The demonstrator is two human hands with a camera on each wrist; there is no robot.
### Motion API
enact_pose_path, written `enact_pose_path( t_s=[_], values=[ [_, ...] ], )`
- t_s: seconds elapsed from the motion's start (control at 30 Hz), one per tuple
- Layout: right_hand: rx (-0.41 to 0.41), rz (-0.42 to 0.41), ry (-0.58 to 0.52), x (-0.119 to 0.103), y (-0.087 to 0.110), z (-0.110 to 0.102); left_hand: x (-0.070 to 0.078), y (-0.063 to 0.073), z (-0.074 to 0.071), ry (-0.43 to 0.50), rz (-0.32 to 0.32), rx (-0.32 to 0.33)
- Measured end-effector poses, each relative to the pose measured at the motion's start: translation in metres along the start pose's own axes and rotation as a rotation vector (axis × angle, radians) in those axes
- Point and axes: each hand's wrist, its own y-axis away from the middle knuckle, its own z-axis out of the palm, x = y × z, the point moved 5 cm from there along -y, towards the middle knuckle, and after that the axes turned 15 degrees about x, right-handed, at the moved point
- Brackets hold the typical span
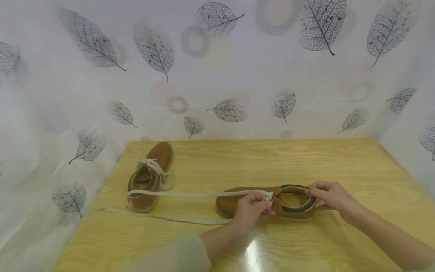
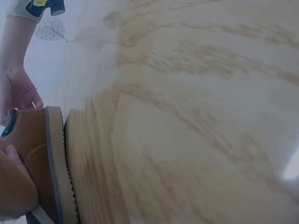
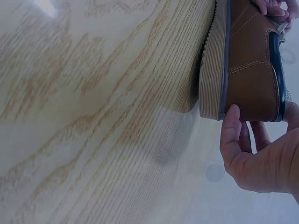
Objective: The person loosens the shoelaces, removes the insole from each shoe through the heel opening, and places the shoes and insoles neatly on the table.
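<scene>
A brown leather shoe lies lengthwise on the table, toe to the left, with a dark collar round its opening. My left hand is at the lacing, its curled fingers pinching the pale flat shoelace near the eyelets. From there the lace runs left across the other shoe. The second lace length lies along the table below it. At the heel, my right hand holds the collar between thumb and fingers. In the right wrist view its fingertips touch the shoe's heel, above the ribbed sole.
Another brown shoe stands at the left, toe pointing away, its pale lace tied in a bow. The wood-grain table meets a pale leaf-print sheet behind and at both sides.
</scene>
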Motion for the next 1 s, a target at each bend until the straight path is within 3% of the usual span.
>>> enact_pose_path(
  t_s=[0.2,0.4,0.53,0.6,0.7,0.83,1.0],
  values=[
    [-0.001,-0.007,0.003,-0.001,0.000,0.000,0.005,0.001,-0.002,-0.066,-0.001,-0.085],
    [-0.004,-0.012,0.003,-0.001,0.000,0.001,0.010,-0.002,-0.001,-0.170,-0.093,-0.029],
    [0.007,-0.005,-0.008,-0.001,0.000,0.002,0.010,0.000,-0.004,-0.158,-0.042,0.009],
    [0.010,-0.002,-0.015,0.000,0.001,0.002,0.010,0.003,-0.006,-0.127,0.008,0.037],
    [0.011,0.000,-0.021,0.001,0.001,0.002,0.009,0.008,-0.010,-0.034,0.021,0.071],
    [0.016,0.009,-0.023,0.001,0.001,0.001,0.006,0.011,-0.010,0.167,-0.064,0.046],
    [0.013,0.012,-0.022,0.000,0.001,0.000,0.004,0.009,-0.009,0.373,-0.167,-0.031]
  ],
)
